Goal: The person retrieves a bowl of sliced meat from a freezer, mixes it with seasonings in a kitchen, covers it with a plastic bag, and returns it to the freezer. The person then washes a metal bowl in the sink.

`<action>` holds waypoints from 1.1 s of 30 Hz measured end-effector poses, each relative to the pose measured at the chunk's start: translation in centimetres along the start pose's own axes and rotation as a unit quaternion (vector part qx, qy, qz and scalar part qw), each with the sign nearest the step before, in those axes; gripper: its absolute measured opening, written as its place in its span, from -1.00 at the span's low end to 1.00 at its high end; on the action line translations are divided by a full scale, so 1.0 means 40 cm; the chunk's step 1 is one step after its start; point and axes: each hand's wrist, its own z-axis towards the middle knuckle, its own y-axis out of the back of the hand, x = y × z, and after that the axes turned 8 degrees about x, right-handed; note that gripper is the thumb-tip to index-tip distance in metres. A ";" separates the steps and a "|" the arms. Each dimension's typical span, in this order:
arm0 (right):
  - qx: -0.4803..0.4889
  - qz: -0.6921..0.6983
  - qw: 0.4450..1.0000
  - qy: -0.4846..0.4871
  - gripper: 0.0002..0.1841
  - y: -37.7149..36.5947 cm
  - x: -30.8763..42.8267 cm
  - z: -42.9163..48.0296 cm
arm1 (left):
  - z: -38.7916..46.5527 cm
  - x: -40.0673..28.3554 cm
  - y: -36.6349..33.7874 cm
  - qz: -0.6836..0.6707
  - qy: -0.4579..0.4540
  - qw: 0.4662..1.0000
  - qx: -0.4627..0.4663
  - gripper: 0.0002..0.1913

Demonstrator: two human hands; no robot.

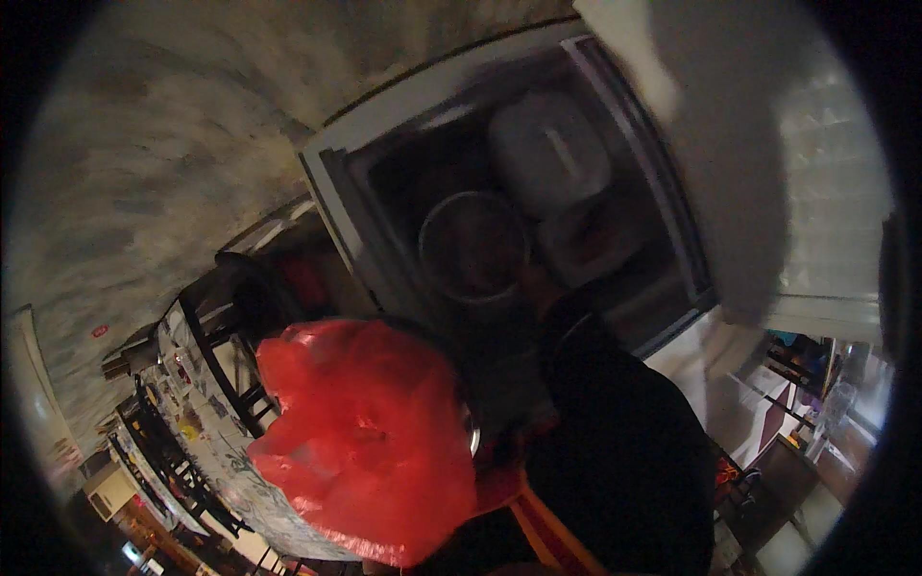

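A dark sleeved arm reaches into the dim inside of a pale-framed, box-shaped unit (338, 209), perhaps a chest freezer. At its end, my right hand (540, 284) is a faint blur beside the rim of a round container (475, 299); its grip cannot be made out. Close by lie a grey rounded container (536, 155) with a pale strip on top and a darker container (594, 241). In front of my body a crumpled red plastic bag (367, 432) bulges, with a shiny curved rim (473, 430) showing at its right edge. My left hand is out of view.
A table with a patterned cover (230, 461) and dark-framed chairs (223, 367) stand at the left. A mottled wall or floor surface (158, 144) borders the unit. Shelving with goods (799, 367) is at the far right. An orange strap (547, 533) hangs near my body.
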 end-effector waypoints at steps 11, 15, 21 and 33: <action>-0.038 0.163 0.985 0.046 -0.73 0.215 -0.011 -0.226 | 0.020 -0.063 -0.131 0.057 -0.092 0.986 0.128 -0.10; -0.035 0.453 0.891 0.008 -0.76 0.269 -0.140 -0.350 | 0.048 -0.055 -0.167 0.070 -0.170 0.963 0.196 -0.25; -0.020 0.639 0.768 0.029 -0.64 0.427 -0.189 -0.392 | 0.019 -0.040 -0.247 0.116 -0.217 0.939 0.238 -0.37; -0.063 0.688 0.722 -0.027 -0.56 0.510 -0.103 -0.082 | 0.158 0.143 -0.493 -0.036 -0.133 0.967 0.214 -0.34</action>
